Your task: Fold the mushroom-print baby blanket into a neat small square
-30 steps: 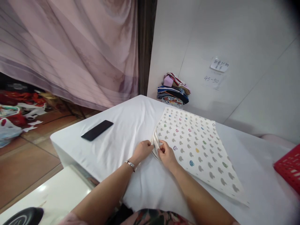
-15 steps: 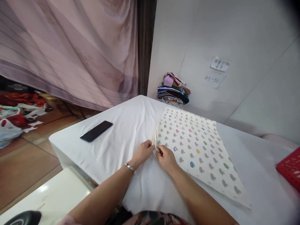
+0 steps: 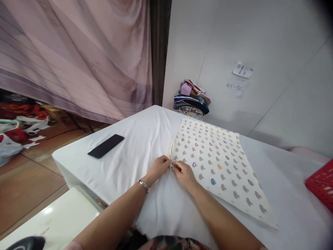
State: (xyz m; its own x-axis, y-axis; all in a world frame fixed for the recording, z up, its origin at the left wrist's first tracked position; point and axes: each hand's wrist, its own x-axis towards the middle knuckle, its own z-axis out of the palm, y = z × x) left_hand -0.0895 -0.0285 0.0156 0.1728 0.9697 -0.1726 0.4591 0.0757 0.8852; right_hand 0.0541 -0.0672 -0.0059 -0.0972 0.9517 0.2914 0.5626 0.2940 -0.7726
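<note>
Head cam: 1 patterned cloth [image 3: 215, 163], off-white w/ grey mushroom prints plus a few coloured ones, lies spread on 1 white-covered table [image 3: 137, 139]. 2 hands at cloth's left edge, towards its near end: L hand [image 3: 159, 166] has thumb & fingers closed in a pinch on the edge; R hand [image 3: 184, 174] pinches the same edge just beside it, fingers curled. No. of layers btwn fingertips: can't tell. 1 bracelet [image 3: 144, 185] on L wrist.

Vs 1 s ago: edge stood up in a loose loop btwn the hands; now it's drawn in narrower & R fingertips sit closer to L ones. Cloth otherwise spread same as before.

Left of cloth, well apart: 1 blk phone [image 3: 106, 146]. Just behind cloth's far-left corner: 1 stack of folded fabrics [image 3: 192, 99]. Right of cloth: 1 red basket [image 3: 321, 184], partly in view. On wall behind cloth, 2 notes: lower note [image 3: 235, 86] reads "45-50", handwritten; upper note [image 3: 243, 70] has handwritten chars, too small to read for sure.
</note>
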